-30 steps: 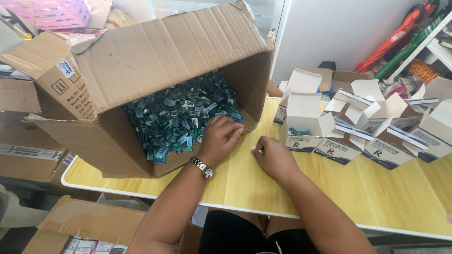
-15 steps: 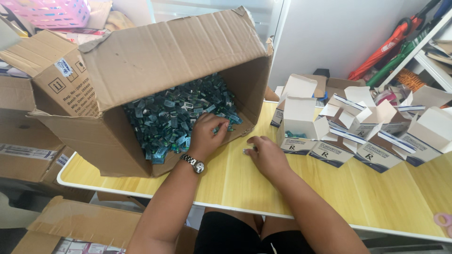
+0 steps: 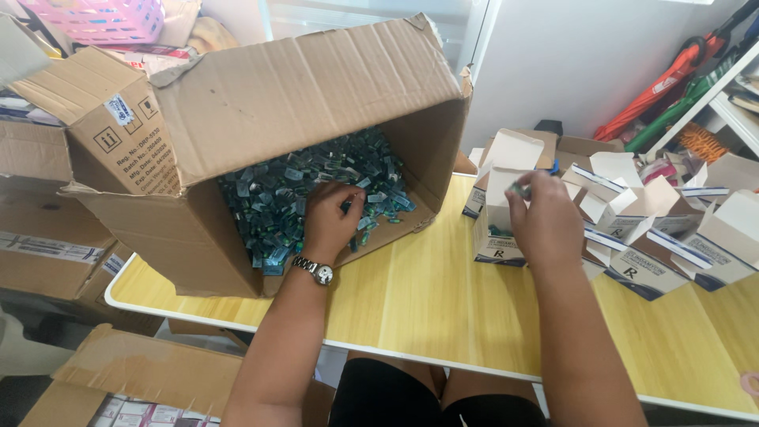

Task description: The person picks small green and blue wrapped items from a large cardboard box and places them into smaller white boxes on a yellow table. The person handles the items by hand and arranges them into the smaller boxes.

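A big cardboard carton (image 3: 261,103) lies on its side on the yellow table (image 3: 427,296), full of several small teal blister packs (image 3: 277,198). My left hand (image 3: 330,217), with a wristwatch, reaches into the carton's mouth and its fingers curl over the packs. My right hand (image 3: 544,220) is raised over an open small white-and-blue box (image 3: 498,207) and pinches a small stack of blister packs (image 3: 519,189) above its opening.
Several more open white-and-blue boxes (image 3: 648,237) stand in rows at the right. Brown cartons (image 3: 47,237) are stacked at the left and below the table edge. A pink basket (image 3: 103,16) sits at the top left, folded umbrellas (image 3: 672,79) at the top right.
My right hand lifted from the tabletop and moved right to the open small box with packs in it. My left hand pushed deeper into the carton.
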